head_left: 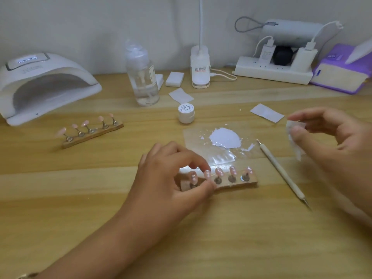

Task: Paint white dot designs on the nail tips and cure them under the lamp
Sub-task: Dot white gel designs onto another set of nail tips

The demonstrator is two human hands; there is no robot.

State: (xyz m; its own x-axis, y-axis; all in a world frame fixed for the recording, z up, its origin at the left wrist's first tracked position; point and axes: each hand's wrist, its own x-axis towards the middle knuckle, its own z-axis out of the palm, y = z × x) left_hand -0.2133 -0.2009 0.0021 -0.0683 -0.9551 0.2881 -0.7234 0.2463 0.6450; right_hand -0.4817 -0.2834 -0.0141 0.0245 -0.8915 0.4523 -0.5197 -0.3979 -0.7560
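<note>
Left hand point(171, 178) pinches tip point(207, 174) near holder's point(241, 183) left end; right hand point(334, 141) grips wipe point(293, 138) at 3 o'clock, tool point(281, 170) lying between.

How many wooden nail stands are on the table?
2. The far stand lies before the lamp; the near stand is at the left hand, which pinches a tip on it.
</note>
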